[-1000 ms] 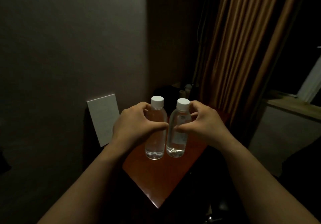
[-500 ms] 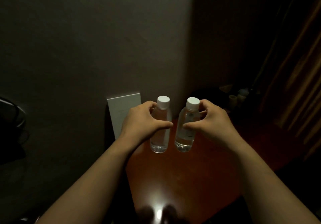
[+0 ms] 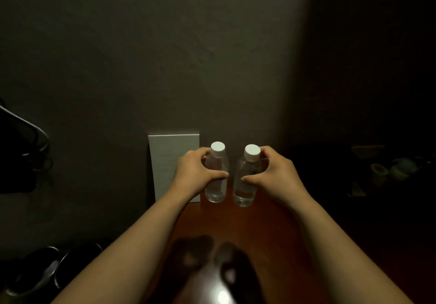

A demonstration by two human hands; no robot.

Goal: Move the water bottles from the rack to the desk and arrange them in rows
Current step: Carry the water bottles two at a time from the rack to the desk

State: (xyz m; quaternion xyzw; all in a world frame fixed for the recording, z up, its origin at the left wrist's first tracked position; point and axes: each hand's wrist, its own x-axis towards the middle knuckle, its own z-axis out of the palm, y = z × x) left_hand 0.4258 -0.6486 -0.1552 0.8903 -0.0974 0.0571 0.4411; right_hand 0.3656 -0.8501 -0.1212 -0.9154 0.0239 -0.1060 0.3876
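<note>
Two clear water bottles with white caps stand upright side by side over the far end of the reddish wooden desk (image 3: 271, 228), close to the wall. My left hand (image 3: 194, 175) is wrapped around the left bottle (image 3: 216, 185). The right bottle (image 3: 245, 185) is gripped by my right hand (image 3: 271, 174). A narrow gap separates the two bottles. Whether their bases touch the desk I cannot tell. No rack is in view.
A white flat box (image 3: 169, 159) leans against the wall just left of the bottles. Dark cups and small items (image 3: 379, 171) sit in shadow at the far right. Dark round objects (image 3: 47, 270) lie low at the left. A bright lamp reflection (image 3: 221, 296) shines on the desk's near part.
The view has swung left, away from the curtain, and closer to the desk. Both hands have carried the bottles toward the wall end of the desk, beside the white box.
</note>
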